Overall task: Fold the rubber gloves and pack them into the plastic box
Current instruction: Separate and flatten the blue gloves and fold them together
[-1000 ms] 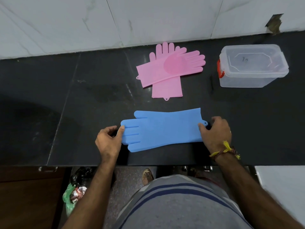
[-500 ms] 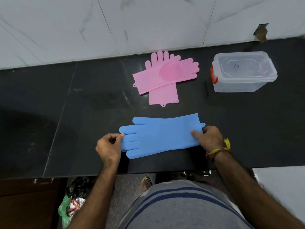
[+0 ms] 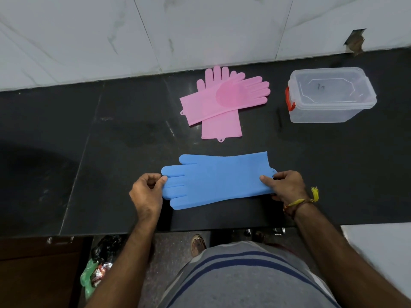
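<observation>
A blue rubber glove [image 3: 216, 180] lies flat near the front edge of the black counter [image 3: 89, 152], fingers pointing left. My left hand [image 3: 146, 193] pinches its fingertips. My right hand [image 3: 285, 185] grips the cuff end, thumb on top. Two pink rubber gloves [image 3: 222, 101] lie crossed over each other further back, untouched. A clear plastic box [image 3: 329, 96] with its lid on and a red latch stands at the back right.
A white marble wall [image 3: 200, 30] rises behind the counter. Below the counter's front edge are the floor, a green and black bag [image 3: 95, 270] and my foot. A white surface [image 3: 382, 247] sits low at the right.
My right hand has slid further onto the cuff and closed on it. My left hand has closed on the fingertips. The glove stays in place; the camera tilted down.
</observation>
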